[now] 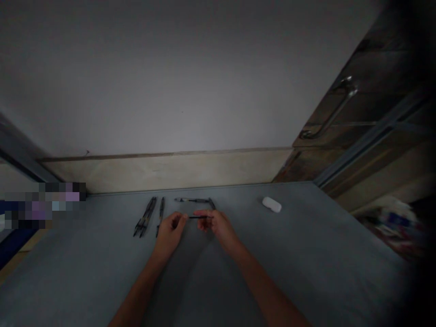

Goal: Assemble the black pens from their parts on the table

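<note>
The slim dark rod is hovering over the surface toward its far edge. The right hand is clamping it between fingers; the left hand is pinching fingertips together near its other end.

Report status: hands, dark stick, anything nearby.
Right hand holding dark stick. Left hand at its end, grip unclear. Pens beyond and left; white case off right.

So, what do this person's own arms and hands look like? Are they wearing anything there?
The human left hand and right hand are both bare, without gloves. The uncovered left forearm and right forearm show no sleeves, watch, cables or clear markings. It's too dim to rule out small rings.
</note>
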Demonstrator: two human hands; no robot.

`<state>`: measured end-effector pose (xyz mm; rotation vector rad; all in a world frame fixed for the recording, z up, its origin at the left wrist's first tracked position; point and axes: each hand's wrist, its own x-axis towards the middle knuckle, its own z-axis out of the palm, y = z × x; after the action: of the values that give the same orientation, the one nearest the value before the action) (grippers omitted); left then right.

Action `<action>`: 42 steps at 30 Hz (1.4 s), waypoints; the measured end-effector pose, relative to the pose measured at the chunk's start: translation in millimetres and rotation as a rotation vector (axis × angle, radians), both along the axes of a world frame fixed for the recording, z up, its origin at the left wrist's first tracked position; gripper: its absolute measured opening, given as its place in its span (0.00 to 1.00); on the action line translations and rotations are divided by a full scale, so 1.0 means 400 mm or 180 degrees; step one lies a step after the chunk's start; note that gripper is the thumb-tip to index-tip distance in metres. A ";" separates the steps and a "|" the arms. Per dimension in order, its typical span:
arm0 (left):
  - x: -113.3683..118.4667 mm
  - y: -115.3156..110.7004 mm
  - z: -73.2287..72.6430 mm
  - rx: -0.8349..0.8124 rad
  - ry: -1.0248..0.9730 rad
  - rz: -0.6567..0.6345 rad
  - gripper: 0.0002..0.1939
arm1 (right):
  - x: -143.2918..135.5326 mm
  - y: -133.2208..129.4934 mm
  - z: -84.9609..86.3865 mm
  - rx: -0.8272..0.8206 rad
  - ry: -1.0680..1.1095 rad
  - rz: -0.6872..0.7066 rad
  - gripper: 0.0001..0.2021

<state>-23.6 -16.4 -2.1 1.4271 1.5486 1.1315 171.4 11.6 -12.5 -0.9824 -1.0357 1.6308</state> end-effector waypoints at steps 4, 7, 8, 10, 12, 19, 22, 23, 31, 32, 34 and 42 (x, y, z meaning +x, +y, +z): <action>0.001 -0.002 0.005 -0.0019 -0.0098 -0.0039 0.27 | 0.002 0.001 0.008 -0.0029 -0.0002 -0.0044 0.26; 0.001 -0.005 0.002 -0.0011 0.0016 0.0000 0.31 | -0.001 0.001 0.010 -0.0083 0.0030 -0.0008 0.27; 0.001 -0.006 0.001 -0.0002 0.0092 0.0026 0.32 | -0.002 0.001 0.009 -0.0100 0.0042 0.0018 0.27; 0.001 -0.006 -0.002 0.0035 0.0232 0.0051 0.33 | -0.004 0.000 0.008 -0.0142 0.0045 0.0065 0.29; 0.002 -0.006 -0.001 0.0061 0.0250 0.0041 0.32 | -0.004 0.000 0.008 -0.0176 0.0031 0.0058 0.32; 0.007 -0.013 0.015 0.0113 0.0171 0.0071 0.31 | -0.003 -0.001 0.015 -0.0258 0.0070 0.0024 0.36; 0.006 -0.013 0.013 0.0175 0.0246 0.0182 0.32 | -0.003 -0.001 0.018 -0.0237 0.0075 0.0017 0.36; 0.006 -0.012 0.012 0.0163 0.0218 0.0184 0.30 | -0.003 -0.002 0.019 -0.0229 0.0074 0.0011 0.36; 0.003 -0.016 0.009 0.0120 0.0181 0.0160 0.24 | -0.002 -0.001 0.023 -0.0177 0.0058 0.0001 0.36; 0.002 -0.018 0.009 0.0150 0.0272 0.0187 0.23 | -0.002 -0.001 0.022 -0.0158 0.0045 0.0001 0.36; 0.000 -0.023 0.008 0.0196 0.0436 0.0222 0.20 | -0.002 0.001 0.019 -0.0119 0.0027 -0.0025 0.36; 0.008 -0.033 -0.010 0.0298 0.1179 0.0027 0.20 | 0.005 0.004 0.012 0.0046 -0.0150 -0.0453 0.36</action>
<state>-20.3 -29.6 -6.1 1.7712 1.7716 0.9940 173.4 13.1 -7.7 -1.0651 -0.9848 1.4885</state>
